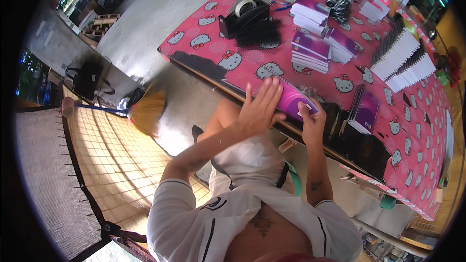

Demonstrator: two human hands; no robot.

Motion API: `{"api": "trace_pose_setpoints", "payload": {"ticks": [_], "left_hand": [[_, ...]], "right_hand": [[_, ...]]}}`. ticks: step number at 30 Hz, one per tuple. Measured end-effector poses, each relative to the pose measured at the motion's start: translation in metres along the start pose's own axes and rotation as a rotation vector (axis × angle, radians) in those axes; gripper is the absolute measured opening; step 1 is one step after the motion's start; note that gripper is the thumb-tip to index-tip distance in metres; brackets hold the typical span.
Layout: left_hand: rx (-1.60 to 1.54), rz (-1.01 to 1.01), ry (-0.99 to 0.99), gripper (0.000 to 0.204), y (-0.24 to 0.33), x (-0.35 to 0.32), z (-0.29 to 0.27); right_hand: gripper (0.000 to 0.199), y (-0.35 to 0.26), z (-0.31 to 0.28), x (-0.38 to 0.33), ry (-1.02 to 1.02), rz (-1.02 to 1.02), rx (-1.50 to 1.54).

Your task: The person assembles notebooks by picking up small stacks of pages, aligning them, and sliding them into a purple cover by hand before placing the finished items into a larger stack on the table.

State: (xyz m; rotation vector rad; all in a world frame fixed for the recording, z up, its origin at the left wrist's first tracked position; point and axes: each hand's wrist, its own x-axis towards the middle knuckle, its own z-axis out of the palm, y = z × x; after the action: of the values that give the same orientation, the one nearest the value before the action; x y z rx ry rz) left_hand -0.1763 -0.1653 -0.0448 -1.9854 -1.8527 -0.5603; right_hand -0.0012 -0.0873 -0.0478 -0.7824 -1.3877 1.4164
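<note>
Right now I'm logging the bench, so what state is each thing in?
Left hand: open, fingers spread flat on the purple notebook.
Right hand: gripping the notebook's near edge.
Purple notebook: closed, at the table edge.
Tape dispenser: roll loaded.
Notebook stacks: closed, piled.

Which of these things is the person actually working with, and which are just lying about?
In hand:
- flat purple booklet, left hand lying open on it, right hand gripping its near edge

Lying about:
- stacks of purple booklets
- black tape dispenser
- straw broom
- pink cartoon-cat tablecloth
</note>
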Motion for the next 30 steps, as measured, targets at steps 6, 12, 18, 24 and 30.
{"api": "trace_pose_setpoints", "payload": {"ticks": [6, 12, 18, 24, 30], "left_hand": [[0.042, -0.061, 0.034, 0.086, -0.005, 0.044, -0.018], [-0.072, 0.018, -0.076, 0.091, 0.006, 0.027, -0.012], [-0.184, 0.165, -0.043, 0.087, 0.017, -0.030, 0.025], [-0.048, 0.094, -0.007, 0.088, 0.023, 0.009, 0.009], [0.158, 0.080, 0.017, 0.094, 0.007, 0.047, 0.005]], "right_hand": [[0.023, -0.009, 0.002, 0.001, -0.117, 0.046, -0.040], [0.026, -0.004, -0.013, 0.002, -0.115, 0.068, -0.130], [0.030, -0.006, -0.010, 0.004, -0.134, 0.072, -0.047], [0.029, -0.017, -0.011, 0.004, -0.136, 0.066, -0.086], [0.027, 0.007, -0.014, 0.010, -0.205, 0.004, -0.214]]}}
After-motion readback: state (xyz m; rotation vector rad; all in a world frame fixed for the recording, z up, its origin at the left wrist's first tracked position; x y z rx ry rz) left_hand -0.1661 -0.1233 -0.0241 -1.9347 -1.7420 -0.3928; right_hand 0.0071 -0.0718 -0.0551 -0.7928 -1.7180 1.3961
